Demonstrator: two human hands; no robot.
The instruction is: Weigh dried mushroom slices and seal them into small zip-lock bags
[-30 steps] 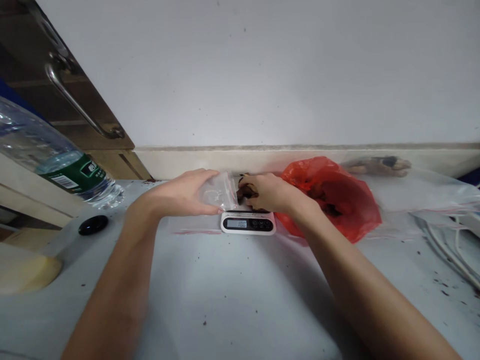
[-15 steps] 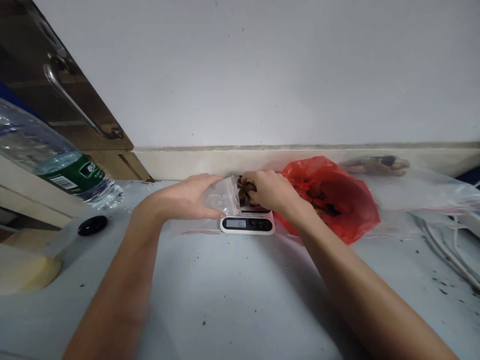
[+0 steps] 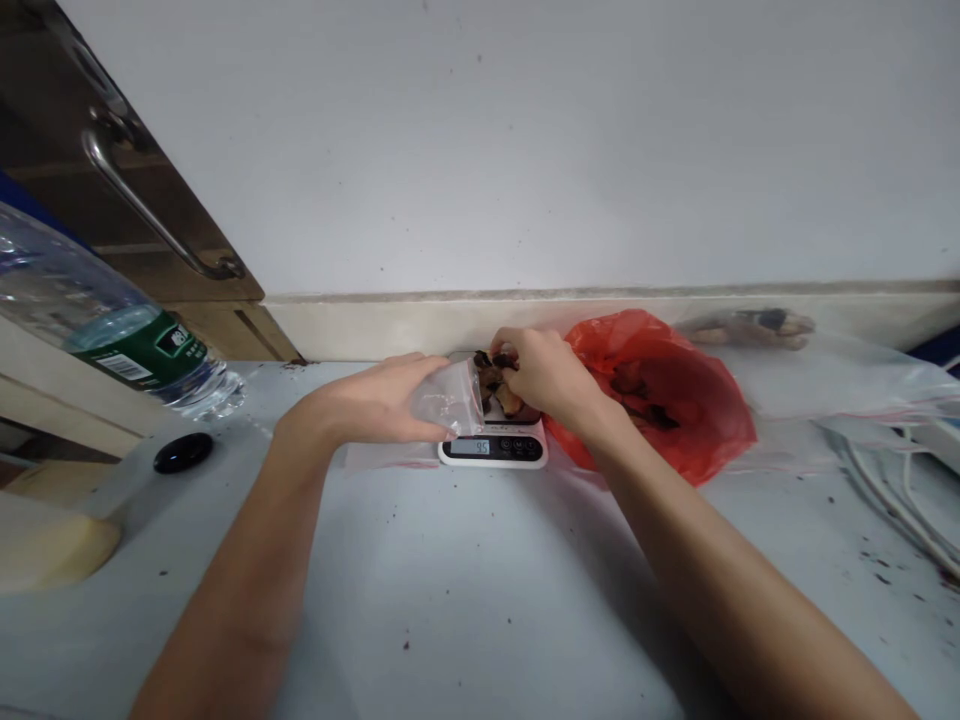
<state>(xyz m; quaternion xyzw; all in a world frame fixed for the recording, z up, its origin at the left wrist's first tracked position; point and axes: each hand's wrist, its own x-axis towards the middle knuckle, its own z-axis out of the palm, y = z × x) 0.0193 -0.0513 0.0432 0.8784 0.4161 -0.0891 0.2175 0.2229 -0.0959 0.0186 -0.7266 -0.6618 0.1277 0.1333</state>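
My left hand grips a small clear zip-lock bag, its mouth turned toward the scale. A white digital kitchen scale lies flat on the table, its display reading about 9.5. Dried brown slices, possibly mushroom, are heaped on its platform beside the bag's mouth. Over the heap's right side, my right hand pinches a dark dried slice between thumb and fingers. Close to the right wrist stands an open red plastic bag with more dark dried slices inside.
At left are a large water bottle, a black oval object and a pale container. Clear bags, one holding brown pieces, lie at right near white cables. A wall rises behind the table.
The display went from 10.0 to about 9.5. My right hand rose slightly off the heap, exposing more slices. My left hand and its bag shifted slightly right.
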